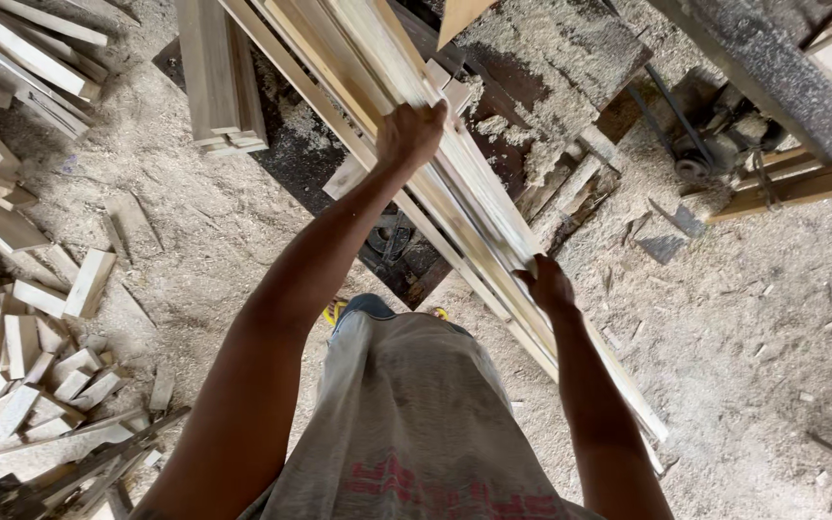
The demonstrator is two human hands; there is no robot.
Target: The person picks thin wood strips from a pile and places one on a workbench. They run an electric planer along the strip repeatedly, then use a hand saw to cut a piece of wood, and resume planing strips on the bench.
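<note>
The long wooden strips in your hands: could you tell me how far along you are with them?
Done: a cut stack lies by the saw bench, offcuts on the sawdust floor. In hand: left hand and right hand grip a bundle of long strips. Left: more lengths lie unsorted.

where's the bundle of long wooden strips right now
In the head view, the bundle of long wooden strips runs diagonally from top centre to lower right, gripped by the left hand farther up and the right hand nearer, above the sawdust-covered floor.
</note>
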